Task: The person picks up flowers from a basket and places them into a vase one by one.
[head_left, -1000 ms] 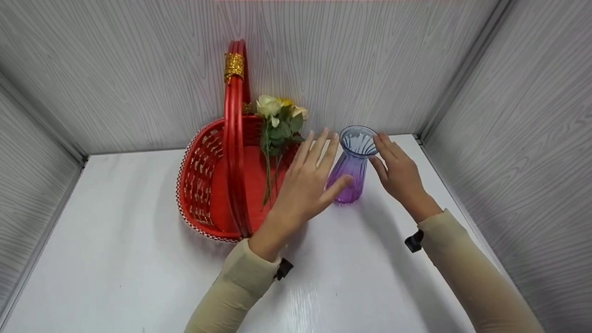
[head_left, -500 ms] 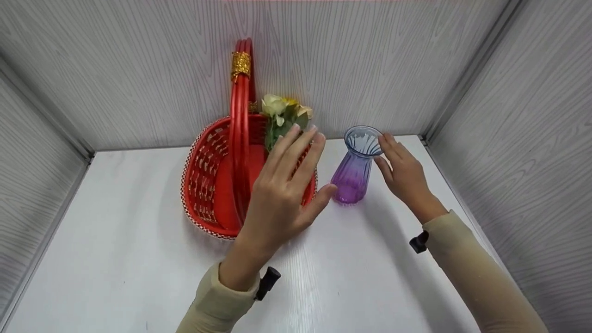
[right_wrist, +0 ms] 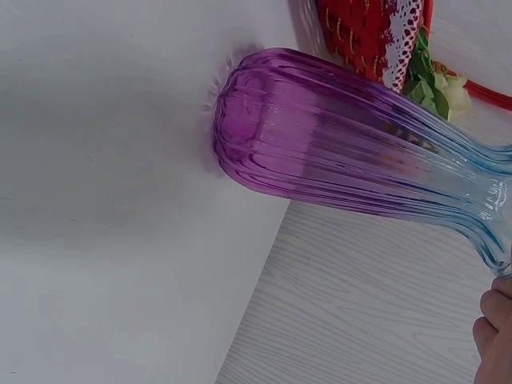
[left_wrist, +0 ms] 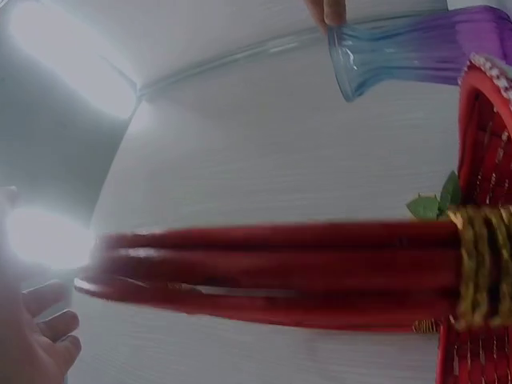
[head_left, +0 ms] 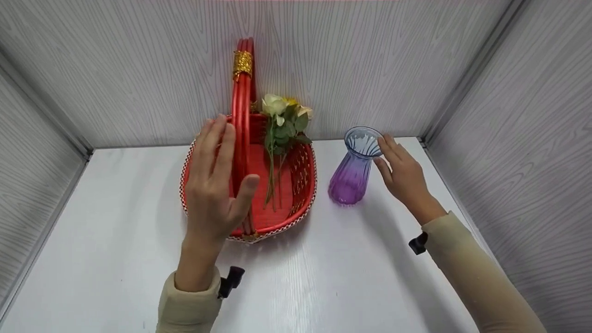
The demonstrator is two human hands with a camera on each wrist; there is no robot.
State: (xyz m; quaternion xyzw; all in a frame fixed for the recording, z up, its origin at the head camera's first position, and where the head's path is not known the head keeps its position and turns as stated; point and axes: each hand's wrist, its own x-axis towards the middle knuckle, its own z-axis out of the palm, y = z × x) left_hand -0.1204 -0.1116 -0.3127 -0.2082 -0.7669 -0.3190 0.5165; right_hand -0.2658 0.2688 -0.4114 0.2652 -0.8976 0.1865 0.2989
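Observation:
My left hand (head_left: 208,199) is raised over the left side of a red woven basket (head_left: 307,210), its fingers straight and its thumb out, holding nothing. Close beside it rises the basket's tall red handle (left_wrist: 304,276); contact cannot be made out. Inside the basket, leaning on its right back wall, are a white rose (head_left: 274,105), a yellow flower and a pale peach one with green leaves. A glass vase (head_left: 350,178), blue at the top and purple below, stands upright to the basket's right. My right hand (head_left: 404,180) touches the right of its rim with nearly straight fingers.
The white table (head_left: 333,286) is bounded by grey wood-patterned panels at the back (head_left: 370,55) and both sides. Gold cord (head_left: 243,64) wraps the basket handle. A lace trim edges the basket's rim.
My left hand has moved left, from beside the vase across the basket to its handle, uncovering the flower stems. The right hand stays at the vase rim.

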